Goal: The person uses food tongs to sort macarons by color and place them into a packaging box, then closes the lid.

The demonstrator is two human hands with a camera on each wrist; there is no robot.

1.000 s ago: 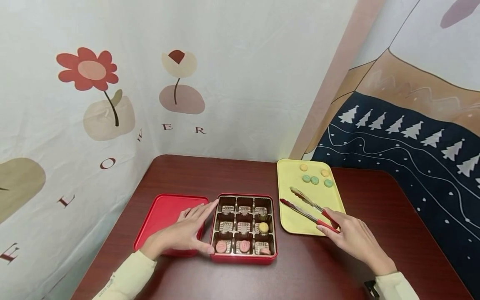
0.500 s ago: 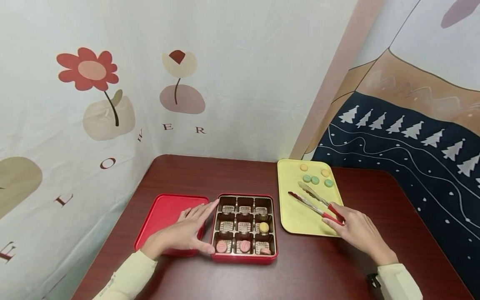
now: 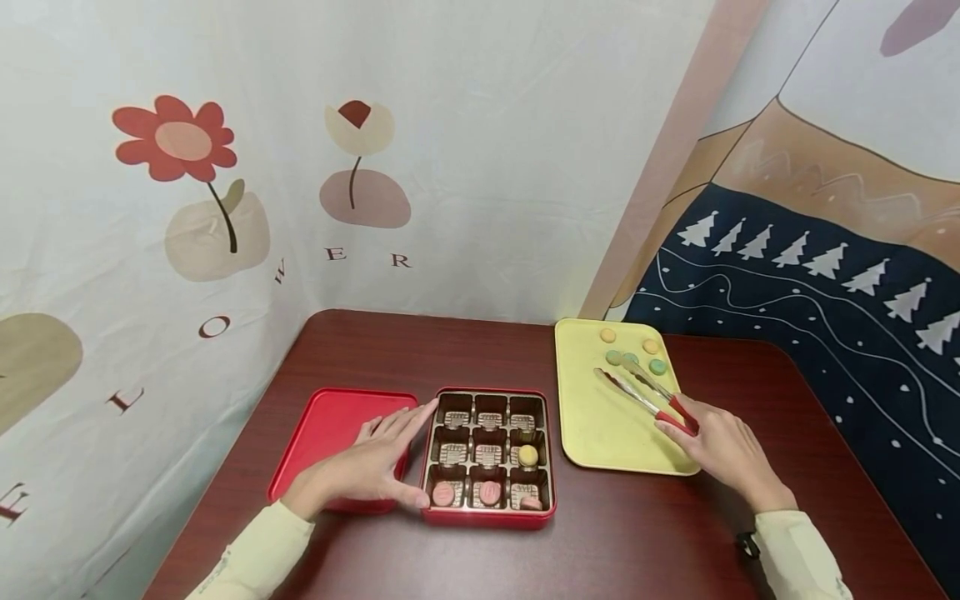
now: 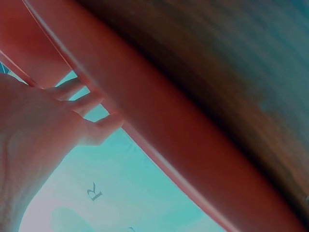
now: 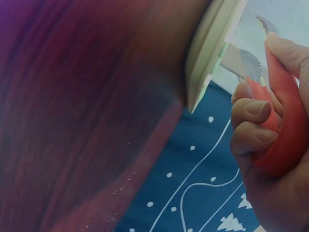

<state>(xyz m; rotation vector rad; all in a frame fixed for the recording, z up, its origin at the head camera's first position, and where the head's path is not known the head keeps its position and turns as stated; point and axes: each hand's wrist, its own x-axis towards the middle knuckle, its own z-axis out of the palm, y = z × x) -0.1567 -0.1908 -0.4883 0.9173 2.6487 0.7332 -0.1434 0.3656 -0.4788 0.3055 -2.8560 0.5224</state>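
Observation:
My right hand [image 3: 726, 450] grips red-handled metal tongs [image 3: 636, 393], their arms spread apart over the yellow tray [image 3: 592, 433]. One tong tip overlaps a green macaron [image 3: 631, 360] in the head view; other green macarons [image 3: 657, 367] lie beside it. In the right wrist view, fingers and thumb curl round the red handles [image 5: 289, 130]. My left hand [image 3: 360, 467] rests with straight fingers and thumb along the left side of a red box [image 3: 487, 520]. Its nine-pocket insert holds a yellow macaron [image 3: 528, 456] in the middle right pocket and pink macarons [image 3: 490, 492] in the front row.
A red lid [image 3: 330, 425] lies left of the box, partly under the left hand. Yellow macarons [image 3: 650, 346] sit at the tray's far end. The brown table [image 3: 375, 558] meets printed curtains behind and at the right.
My right hand has moved the tongs right and away from me over the tray, toward the green macarons. The left hand and the box have stayed put.

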